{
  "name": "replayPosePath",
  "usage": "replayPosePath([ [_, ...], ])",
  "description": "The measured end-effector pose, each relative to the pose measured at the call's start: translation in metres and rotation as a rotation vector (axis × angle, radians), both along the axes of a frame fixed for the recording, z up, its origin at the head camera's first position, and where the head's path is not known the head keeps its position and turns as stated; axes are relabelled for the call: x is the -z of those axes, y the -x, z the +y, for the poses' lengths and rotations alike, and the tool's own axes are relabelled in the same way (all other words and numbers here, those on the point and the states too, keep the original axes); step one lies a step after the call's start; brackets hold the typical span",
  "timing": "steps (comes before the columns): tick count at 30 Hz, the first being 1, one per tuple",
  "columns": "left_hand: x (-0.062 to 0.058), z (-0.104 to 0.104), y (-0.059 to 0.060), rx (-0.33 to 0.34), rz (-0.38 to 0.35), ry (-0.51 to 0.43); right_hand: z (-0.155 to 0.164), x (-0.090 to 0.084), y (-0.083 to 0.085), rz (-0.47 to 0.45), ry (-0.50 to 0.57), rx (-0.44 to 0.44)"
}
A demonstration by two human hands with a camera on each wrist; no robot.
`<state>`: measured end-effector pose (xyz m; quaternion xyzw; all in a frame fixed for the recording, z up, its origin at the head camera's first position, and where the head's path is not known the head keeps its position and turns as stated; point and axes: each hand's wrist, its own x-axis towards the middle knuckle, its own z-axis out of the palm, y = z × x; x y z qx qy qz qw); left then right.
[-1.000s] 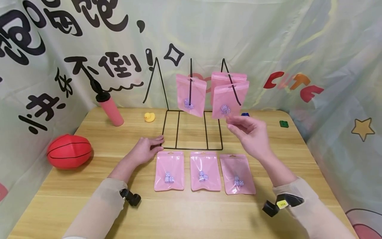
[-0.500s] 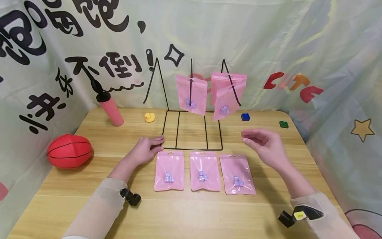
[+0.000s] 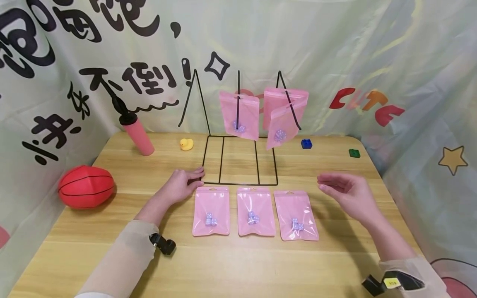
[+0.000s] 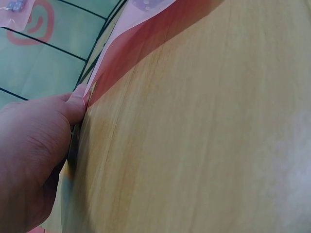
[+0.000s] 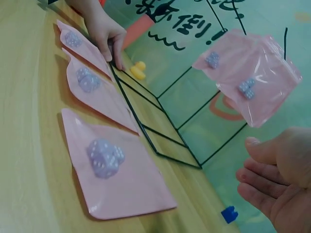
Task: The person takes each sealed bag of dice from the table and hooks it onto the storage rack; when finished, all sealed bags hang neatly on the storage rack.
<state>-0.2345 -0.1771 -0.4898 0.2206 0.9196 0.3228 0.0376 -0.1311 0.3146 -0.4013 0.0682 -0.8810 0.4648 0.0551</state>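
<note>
My left hand (image 3: 180, 185) holds the front left corner of a black wire display rack (image 3: 231, 183), thumb and fingers either side of the base wire. My right hand (image 3: 348, 192) is in the air to the right of the rack, fingers loosely bent, with nothing in it. On the rack's middle hook hangs a pink zip bag (image 3: 244, 109) with lilac dice inside. Two more bags, the front one (image 3: 277, 124) turned at an angle, hang from the right hook. In front of the rack lie a left bag (image 3: 211, 205), a middle bag (image 3: 257, 203) and a right bag (image 5: 131, 184), each with dice.
The left hook (image 3: 187, 99) holds no bag. Toward the back stand a pink hand pump (image 3: 138, 136) and a yellow rubber duck (image 3: 186, 144). A red ball (image 3: 86, 187) sits at the left edge. A blue brick (image 3: 307, 144) and a green brick (image 3: 354, 153) lie at the back right.
My right hand has let go of the front bag on the right hook and drawn back to the right and down. That bag has swung to an angle. My left hand stays put.
</note>
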Motion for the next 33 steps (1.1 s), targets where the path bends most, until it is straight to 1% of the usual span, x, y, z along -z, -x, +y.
replayPosePath([
  [9,0.0,-0.001,0.001,0.005,0.003,-0.003,0.015,0.01,-0.009,-0.102,-0.093,0.014],
  [14,-0.002,0.0,0.001,-0.003,-0.004,-0.003,0.019,0.017,-0.012,-0.168,-0.118,0.015],
  [20,-0.004,0.001,0.0,-0.002,-0.011,-0.001,0.02,0.026,-0.015,-0.27,-0.109,0.011],
  [26,-0.002,0.002,0.0,0.001,-0.002,0.001,0.016,0.038,-0.019,-0.362,-0.108,0.021],
  [33,-0.001,0.001,0.0,0.0,-0.009,0.0,0.009,0.045,-0.018,-0.452,-0.064,0.042],
])
